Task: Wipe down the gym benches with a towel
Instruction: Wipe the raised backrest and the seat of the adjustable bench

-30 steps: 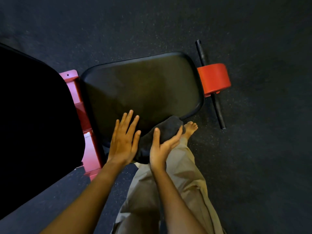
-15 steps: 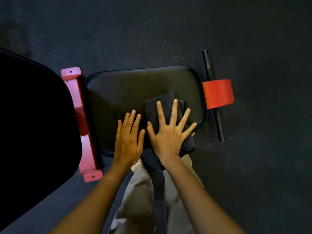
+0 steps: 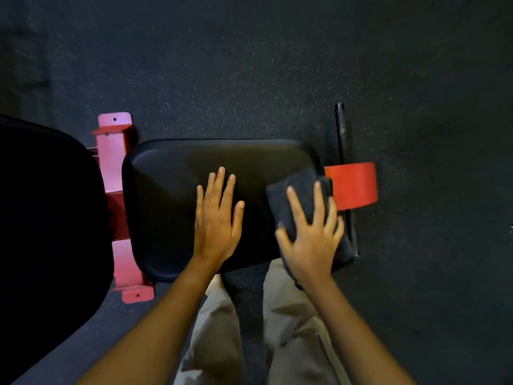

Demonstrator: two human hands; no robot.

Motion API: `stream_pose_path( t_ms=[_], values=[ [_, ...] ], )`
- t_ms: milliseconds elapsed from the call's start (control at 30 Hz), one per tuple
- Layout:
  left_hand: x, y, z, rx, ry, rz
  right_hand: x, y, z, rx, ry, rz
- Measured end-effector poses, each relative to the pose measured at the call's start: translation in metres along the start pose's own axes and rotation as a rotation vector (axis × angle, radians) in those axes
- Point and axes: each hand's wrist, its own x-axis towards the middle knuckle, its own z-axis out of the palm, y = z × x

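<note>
Right grip (image 3: 311, 234) presses towel (image 3: 294, 195) onto black bench pad (image 3: 166, 204).

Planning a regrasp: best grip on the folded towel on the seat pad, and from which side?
Take the towel by its right edge, from the red roller side: it seems to overhang the seat pad there, beyond the right hand.

Dim indoor light, left side nearly black, soft sheen on bench pad (image 3: 172, 190), slight blur, wide-angle edge bending
</note>
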Motion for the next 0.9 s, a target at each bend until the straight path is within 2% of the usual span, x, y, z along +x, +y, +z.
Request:
stream_pose_path(
  t_ms=[100,200,233,333,433,567,667,900],
  values=[
    [-0.001,0.003,0.004,0.002,0.010,-0.008,0.000,-0.018,0.006,-0.027,-0.010,-0.079],
    [-0.001,0.006,0.007,0.028,0.018,-0.023,0.061,-0.036,0.004,-0.050,-0.037,-0.257],
    [0.000,0.008,0.008,0.045,0.023,-0.026,0.086,-0.038,0.001,-0.044,-0.038,-0.263],
    [0.009,0.019,0.011,0.053,0.029,-0.014,0.137,-0.027,-0.008,0.028,-0.071,-0.029],
    [0.022,0.028,0.012,0.059,0.037,0.000,0.130,-0.003,-0.013,0.151,-0.040,0.147],
    [0.038,0.028,0.017,0.093,0.048,-0.045,0.066,0.024,-0.010,0.349,0.029,0.206],
    [0.043,0.026,0.022,0.144,0.020,-0.068,0.029,0.032,-0.007,0.368,0.024,0.213],
    [0.043,0.028,0.023,0.151,0.043,-0.067,0.101,0.024,-0.019,0.446,-0.073,0.170]
  ],
)
